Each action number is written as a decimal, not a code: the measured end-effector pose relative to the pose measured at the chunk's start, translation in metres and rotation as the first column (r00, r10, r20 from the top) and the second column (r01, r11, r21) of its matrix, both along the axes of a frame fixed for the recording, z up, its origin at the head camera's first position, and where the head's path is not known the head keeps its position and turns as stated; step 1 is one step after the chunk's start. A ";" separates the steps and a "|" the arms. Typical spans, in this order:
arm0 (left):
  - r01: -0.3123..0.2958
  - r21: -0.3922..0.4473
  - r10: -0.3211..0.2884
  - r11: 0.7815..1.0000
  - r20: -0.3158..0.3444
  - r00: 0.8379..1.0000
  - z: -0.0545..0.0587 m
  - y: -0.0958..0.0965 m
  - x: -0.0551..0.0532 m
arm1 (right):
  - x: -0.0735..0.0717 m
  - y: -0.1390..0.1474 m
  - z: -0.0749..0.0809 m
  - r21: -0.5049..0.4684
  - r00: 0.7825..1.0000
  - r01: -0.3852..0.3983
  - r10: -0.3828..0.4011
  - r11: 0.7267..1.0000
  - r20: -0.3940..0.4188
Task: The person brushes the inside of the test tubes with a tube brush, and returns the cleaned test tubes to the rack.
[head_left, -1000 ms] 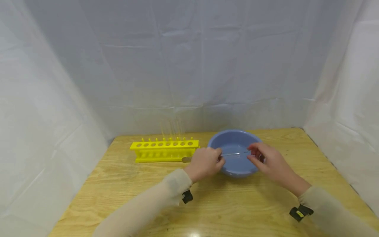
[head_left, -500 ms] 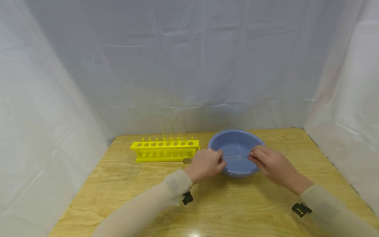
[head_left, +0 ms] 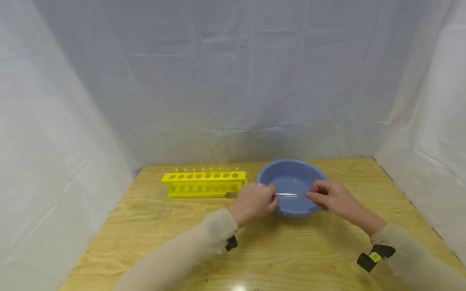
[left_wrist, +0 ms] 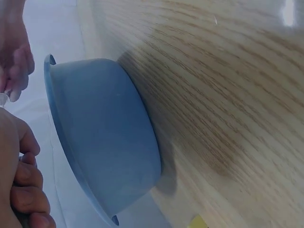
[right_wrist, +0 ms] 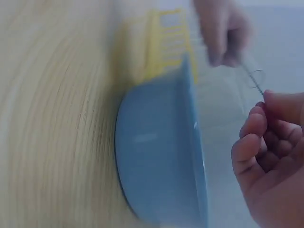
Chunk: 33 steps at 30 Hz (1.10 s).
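Note:
My left hand [head_left: 255, 204] grips a clear glass test tube [head_left: 287, 195] lying level over the blue basin [head_left: 293, 211]. Its mouth points right; the closed end, with greyish-brown brush bristles [head_left: 231, 195] showing inside, sticks out left of the fist. In the right wrist view, the brush's twisted wire handle [right_wrist: 256, 84] comes out of the tube mouth. Thumb and fingertips of my right hand [right_wrist: 275, 156] pinch that wire. From the left wrist view, the left fingers [left_wrist: 28, 190] are curled, and the tube's middle is hidden inside them.
Left of the basin stands a yellow test tube rack [head_left: 196, 195]. Several clear tubes [head_left: 214, 157] stand at its back, faint against the white sheet [head_left: 225, 81]. Both rest on a wooden table [head_left: 276, 258], with sheeting on the sides too.
The right fingers, loosely apart near the wire a second ago, have closed on it, and the hand has turned slightly. Left hand and tube stay nearly in place.

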<state>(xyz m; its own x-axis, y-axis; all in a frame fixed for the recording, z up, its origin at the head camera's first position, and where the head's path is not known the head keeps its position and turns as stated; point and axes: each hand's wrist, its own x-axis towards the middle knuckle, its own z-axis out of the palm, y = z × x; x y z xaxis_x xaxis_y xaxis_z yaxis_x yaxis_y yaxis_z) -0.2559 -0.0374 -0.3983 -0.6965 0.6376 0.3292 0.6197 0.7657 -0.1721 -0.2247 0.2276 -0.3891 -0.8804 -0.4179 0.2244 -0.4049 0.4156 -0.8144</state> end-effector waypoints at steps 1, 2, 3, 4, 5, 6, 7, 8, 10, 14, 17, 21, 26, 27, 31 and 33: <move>0.006 -0.008 -0.006 1.000 -0.020 1.000 -0.001 0.000 0.000 | -0.001 0.001 0.002 -0.040 0.995 -0.006 0.010 0.999 0.097; 0.013 -0.012 -0.014 1.000 -0.048 0.999 -0.001 0.001 -0.001 | -0.002 0.002 0.003 -0.077 0.983 -0.012 0.026 0.997 0.181; 0.020 -0.016 -0.021 1.000 -0.067 0.998 -0.002 0.001 0.000 | -0.004 0.003 0.005 -0.114 0.966 -0.017 0.046 0.993 0.253; 0.026 -0.019 -0.028 0.999 -0.083 0.996 -0.002 0.001 -0.001 | -0.005 0.004 0.006 -0.152 0.946 -0.017 0.066 0.988 0.319; 0.031 -0.018 -0.032 0.999 -0.103 0.994 -0.002 0.001 -0.001 | -0.005 0.004 0.007 -0.193 0.924 -0.017 0.089 0.981 0.372; 0.032 -0.014 -0.033 0.999 -0.110 0.993 -0.002 0.001 -0.001 | -0.006 0.004 0.008 -0.223 0.905 -0.016 0.109 0.975 0.411; 0.031 -0.007 -0.032 0.999 -0.114 0.993 -0.002 0.001 -0.001 | -0.007 0.004 0.008 -0.245 0.890 -0.008 0.119 0.969 0.441; 0.030 0.002 -0.030 1.000 -0.112 0.993 -0.002 0.001 -0.002 | -0.007 0.003 0.007 -0.257 0.878 0.002 0.121 0.966 0.462; 0.026 0.022 -0.024 0.999 -0.093 0.995 -0.001 0.001 -0.002 | -0.006 -0.001 0.005 -0.265 0.867 0.023 0.113 0.964 0.485; 0.020 0.042 -0.017 0.999 -0.052 0.999 0.001 0.002 -0.003 | -0.002 -0.010 0.003 -0.243 0.869 0.048 0.080 0.969 0.489; 0.017 0.043 -0.015 0.999 -0.043 0.999 0.001 0.002 -0.003 | 0.001 -0.017 0.003 -0.226 0.882 0.050 0.063 0.973 0.466; 0.018 0.053 -0.014 0.998 -0.068 0.998 0.000 0.000 -0.004 | 0.004 -0.021 0.005 -0.210 0.893 0.091 0.014 0.973 0.449; 0.046 0.053 -0.041 0.998 -0.099 0.994 -0.002 -0.001 -0.005 | 0.005 -0.023 0.008 -0.250 0.892 0.160 -0.032 0.955 0.451; 0.056 0.054 -0.050 0.997 -0.104 0.993 -0.003 -0.001 -0.005 | 0.005 -0.024 0.008 -0.262 0.893 0.171 -0.037 0.950 0.449; 0.086 0.068 -0.076 0.994 -0.145 0.986 -0.003 0.000 -0.005 | 0.007 -0.027 0.011 -0.288 0.894 0.217 -0.071 0.933 0.443; 0.091 0.073 -0.078 0.993 -0.168 0.983 -0.002 0.000 -0.006 | 0.007 -0.027 0.012 -0.284 0.896 0.229 -0.087 0.931 0.436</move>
